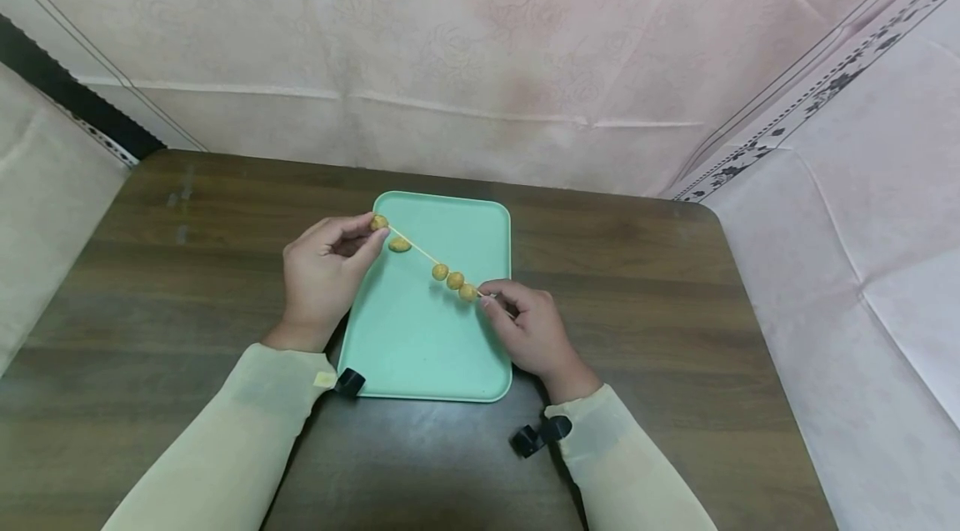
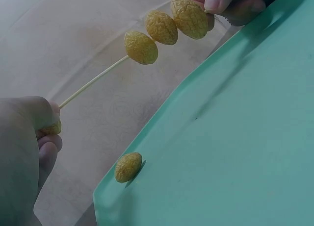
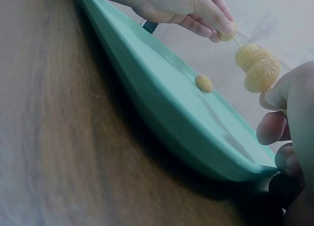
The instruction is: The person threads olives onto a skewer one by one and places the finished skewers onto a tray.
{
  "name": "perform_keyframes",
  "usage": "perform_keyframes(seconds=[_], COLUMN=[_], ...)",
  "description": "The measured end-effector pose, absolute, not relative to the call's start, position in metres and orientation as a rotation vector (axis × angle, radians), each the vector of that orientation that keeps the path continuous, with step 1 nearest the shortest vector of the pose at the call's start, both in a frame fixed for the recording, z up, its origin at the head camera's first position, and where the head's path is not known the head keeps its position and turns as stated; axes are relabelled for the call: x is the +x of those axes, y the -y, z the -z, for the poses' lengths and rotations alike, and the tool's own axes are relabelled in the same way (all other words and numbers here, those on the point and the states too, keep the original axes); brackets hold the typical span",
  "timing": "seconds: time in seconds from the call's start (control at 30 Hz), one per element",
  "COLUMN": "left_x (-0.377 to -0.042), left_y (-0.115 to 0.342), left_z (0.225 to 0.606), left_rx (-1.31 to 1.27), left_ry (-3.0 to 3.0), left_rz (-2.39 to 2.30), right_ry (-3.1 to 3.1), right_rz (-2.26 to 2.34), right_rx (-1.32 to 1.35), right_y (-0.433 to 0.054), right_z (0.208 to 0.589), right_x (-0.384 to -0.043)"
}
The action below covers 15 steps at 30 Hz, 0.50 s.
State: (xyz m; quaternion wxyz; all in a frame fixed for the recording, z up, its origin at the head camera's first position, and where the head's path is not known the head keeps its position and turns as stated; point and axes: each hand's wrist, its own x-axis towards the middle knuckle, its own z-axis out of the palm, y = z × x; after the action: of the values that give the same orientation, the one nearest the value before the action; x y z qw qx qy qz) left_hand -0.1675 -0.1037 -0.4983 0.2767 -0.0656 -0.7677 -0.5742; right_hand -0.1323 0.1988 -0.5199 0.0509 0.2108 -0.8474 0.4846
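My left hand (image 1: 324, 273) pinches a wrinkled yellow-brown ball (image 1: 379, 222) between thumb and fingers at the far end of a thin wooden skewer (image 1: 417, 247). In the left wrist view the fingers cover most of that ball, so how deep the tip sits in it is hidden. My right hand (image 1: 531, 329) pinches the skewer near its other end. Three more such balls (image 1: 455, 281) are threaded together just past the right fingertips, with bare stick between them and the left hand. A loose wrinkled ball (image 2: 128, 167) lies on the mint-green tray (image 1: 420, 348) below.
The tray stands on a dark wooden table (image 1: 645, 298). Pale patterned cloth (image 1: 465, 39) hangs behind it and at both sides. Black straps with small devices (image 1: 542, 436) sit on both sleeved wrists, close to the tray's near edge.
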Motion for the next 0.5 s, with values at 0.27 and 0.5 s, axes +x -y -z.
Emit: perform_keyframes(seconds=[0.27, 0.5], left_x=[-0.1651, -0.1643], left_y=[0.1016, 0.1001], left_z=[0.4948, 0.4944], left_rx=[-0.188, -0.191], left_ry=[2.065, 2.083], left_rz=[1.517, 1.498], right_ry=[2.566, 2.57], right_rz=[-1.468, -1.456], right_rx=[0.675, 0.686], right_y=[-0.1986, -0.1987], right_z=[0.5207, 0.5202], right_x=[-0.1321, -0.1321])
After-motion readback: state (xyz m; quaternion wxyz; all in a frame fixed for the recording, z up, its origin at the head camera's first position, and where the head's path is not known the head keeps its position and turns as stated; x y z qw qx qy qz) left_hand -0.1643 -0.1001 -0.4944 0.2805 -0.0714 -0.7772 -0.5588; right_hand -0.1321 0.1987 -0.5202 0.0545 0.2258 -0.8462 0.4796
